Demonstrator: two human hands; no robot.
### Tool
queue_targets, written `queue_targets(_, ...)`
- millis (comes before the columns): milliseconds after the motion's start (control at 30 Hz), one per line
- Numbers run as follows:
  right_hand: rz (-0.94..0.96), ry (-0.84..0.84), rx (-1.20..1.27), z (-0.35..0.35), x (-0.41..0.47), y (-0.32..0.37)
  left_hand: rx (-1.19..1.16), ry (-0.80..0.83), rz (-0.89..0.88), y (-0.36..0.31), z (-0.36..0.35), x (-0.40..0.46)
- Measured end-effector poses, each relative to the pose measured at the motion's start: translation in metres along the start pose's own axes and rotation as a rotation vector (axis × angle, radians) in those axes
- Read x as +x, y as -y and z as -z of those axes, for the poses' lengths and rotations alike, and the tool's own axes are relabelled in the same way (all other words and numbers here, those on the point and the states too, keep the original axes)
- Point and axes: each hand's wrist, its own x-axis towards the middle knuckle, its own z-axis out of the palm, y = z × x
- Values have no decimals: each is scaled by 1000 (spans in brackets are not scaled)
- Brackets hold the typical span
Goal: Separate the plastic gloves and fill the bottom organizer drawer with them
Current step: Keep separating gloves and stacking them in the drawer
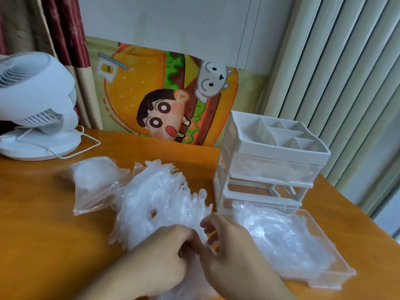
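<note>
Head view: both hands work at the near edge of the glove pile [155, 200], which lies on the wooden table [39, 213] just left of the organizer [270, 165]. The left hand [160, 254] has its fingers curled down onto the film; the right hand [233, 250] has its fingers bent and pinching at the same spot — whether a single glove sits between them cannot be told. The bottom drawer [337, 276] is pulled out, resting on the table in front of the organizer, and already holds a layer of gloves [287, 237]. Recommended practice, as a judgement: pin the pile with the left hand, peel one cuff away with the right, and lay it flat in the drawer — thin film clings and may drag neighbours along.
</note>
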Motion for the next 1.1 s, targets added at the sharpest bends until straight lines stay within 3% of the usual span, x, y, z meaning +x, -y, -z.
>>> queue_targets(100,291,-79,-314,1,-2,-1,-97,-57,17,4,-1,3)
queue_targets(167,428,-28,-393,3,-2,1,-157,-126,-5,10,1,5)
queue_targets(267,448,205,-464,2,1,1,-316,-231,8,18,11,8)
queue_targets(333,459,226,-494,-3,4,-2,-472,-304,16,17,17,8)
queue_targets(567,259,-130,-207,-10,2,-12,-879,-570,-141,11,46,-5)
queue_targets(767,179,-361,98,0,3,-13,-1044,-562,-130,15,60,-12)
queue_targets(900,204,-179,82,13,-6,-4,-1076,-589,-109,15,62,-13)
queue_targets(1000,200,16,-80,12,-14,10,-1067,-621,-110,14,62,-14)
queue_targets(1100,249,75,-241,1,-18,21,-1110,-663,-109,15,64,-13)
